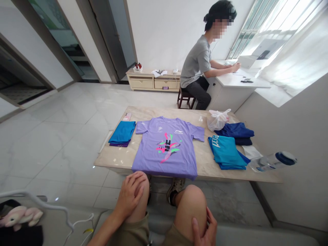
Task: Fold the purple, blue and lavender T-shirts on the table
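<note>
- Bare knees [191, 208] and olive shorts [133, 232] fill the bottom of the view, with a seated person's hands on them.
- Left hand [130, 194] lies released over the left knee, fingers loosely curled, grasping nothing.
- Right hand [205, 229] rests slack against the right knee, also holding nothing.
- Lavender T-shirt [167, 147] lies spread flat on a marble-topped table [112, 160], just beyond the knees, its hem at the near edge.
- Folded teal cloth [122, 133] sits to its left.
- To its right are a folded turquoise shirt [225, 152], navy clothing [234, 131], a white plastic bag [217, 119] and a water bottle [273, 161].
- Farther off, a co-worker [196, 61] sits working at a white desk [238, 80].
</note>
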Demonstrator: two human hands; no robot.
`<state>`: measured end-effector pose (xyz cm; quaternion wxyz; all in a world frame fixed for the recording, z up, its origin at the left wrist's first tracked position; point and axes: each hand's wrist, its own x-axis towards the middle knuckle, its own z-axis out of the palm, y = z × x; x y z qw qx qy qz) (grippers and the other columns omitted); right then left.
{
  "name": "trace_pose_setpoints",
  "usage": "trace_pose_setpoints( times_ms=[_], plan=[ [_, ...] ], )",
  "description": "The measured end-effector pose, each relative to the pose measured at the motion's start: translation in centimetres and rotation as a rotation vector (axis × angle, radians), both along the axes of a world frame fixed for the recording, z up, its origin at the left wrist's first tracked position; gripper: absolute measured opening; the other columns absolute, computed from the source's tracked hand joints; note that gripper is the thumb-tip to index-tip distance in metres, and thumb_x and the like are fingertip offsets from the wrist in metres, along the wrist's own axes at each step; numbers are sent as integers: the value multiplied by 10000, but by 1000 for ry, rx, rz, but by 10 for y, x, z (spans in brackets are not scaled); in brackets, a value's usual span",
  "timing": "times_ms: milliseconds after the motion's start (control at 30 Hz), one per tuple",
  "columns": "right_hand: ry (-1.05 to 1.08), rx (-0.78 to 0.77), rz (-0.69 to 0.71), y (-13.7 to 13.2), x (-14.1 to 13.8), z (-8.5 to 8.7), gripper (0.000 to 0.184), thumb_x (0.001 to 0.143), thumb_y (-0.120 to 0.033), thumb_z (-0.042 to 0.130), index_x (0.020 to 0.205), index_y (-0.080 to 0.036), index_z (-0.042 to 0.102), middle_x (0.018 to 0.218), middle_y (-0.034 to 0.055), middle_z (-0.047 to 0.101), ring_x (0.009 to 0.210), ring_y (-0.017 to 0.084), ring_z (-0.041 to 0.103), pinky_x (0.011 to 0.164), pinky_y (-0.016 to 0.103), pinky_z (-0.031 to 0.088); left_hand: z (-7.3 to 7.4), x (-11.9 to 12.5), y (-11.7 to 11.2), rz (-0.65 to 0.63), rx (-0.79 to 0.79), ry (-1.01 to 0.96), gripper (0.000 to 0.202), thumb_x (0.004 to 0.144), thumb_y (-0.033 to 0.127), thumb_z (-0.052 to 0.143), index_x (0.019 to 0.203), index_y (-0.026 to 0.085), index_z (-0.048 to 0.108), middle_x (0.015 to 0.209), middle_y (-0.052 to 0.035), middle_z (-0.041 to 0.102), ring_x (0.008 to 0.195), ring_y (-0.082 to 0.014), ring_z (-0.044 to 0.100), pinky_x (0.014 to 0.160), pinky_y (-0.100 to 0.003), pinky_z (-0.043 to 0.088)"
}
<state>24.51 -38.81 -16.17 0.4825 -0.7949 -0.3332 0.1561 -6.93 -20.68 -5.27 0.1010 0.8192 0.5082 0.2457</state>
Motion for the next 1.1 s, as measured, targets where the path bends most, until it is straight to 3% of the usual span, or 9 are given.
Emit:
trace_pose_setpoints(
  times_ms=[200,367,500,733,967,1100],
  plan=[
    [-12,8,47,-3,-6,7,743,990,-733,577,1522,-217,514,1475,213,593,1305,417,614,1065,578,540,4,12,-6,20,-50,-20,298,1073,274,556,1255,329,786,1357,-45,754,1263,-279,644,1087,-492,562],
    [50,18,116,2,-2,17,679,1046,-693,490,1518,-205,505,1545,205,549,1391,393,557,1170,585,452,6,10,-24,69,-13,-33,333,1071,261,547,1311,321,771,1400,-57,741,1327,-287,630,1120,-496,551],
    [36,48,104,10,-1,27,708,1036,-704,504,1502,-172,519,1528,209,548,1437,376,511,1230,568,385,5,-4,-26,89,36,-46,335,1087,256,519,1304,300,769,1411,-52,746,1353,-269,625,1168,-490,532],
    [4,97,57,4,0,43,746,1032,-718,512,1504,-143,564,1509,208,597,1414,355,550,1227,519,395,2,-36,-25,63,99,-86,384,1100,270,466,1358,254,750,1446,-81,733,1380,-267,616,1214,-510,509],
    [-17,81,-7,-8,5,50,863,1001,-773,472,1550,-115,569,1553,227,605,1427,366,571,1225,519,417,18,-65,-57,52,175,-146,419,1101,279,458,1450,252,688,1537,-96,666,1473,-289,541,1265,-539,448],
    [-29,64,-17,-9,4,57,920,987,-796,456,1572,-93,558,1583,245,580,1451,375,557,1244,522,396,17,-84,-67,81,211,-169,438,1104,267,442,1488,244,654,1572,-106,634,1521,-298,508,1290,-552,416]
  ],
)
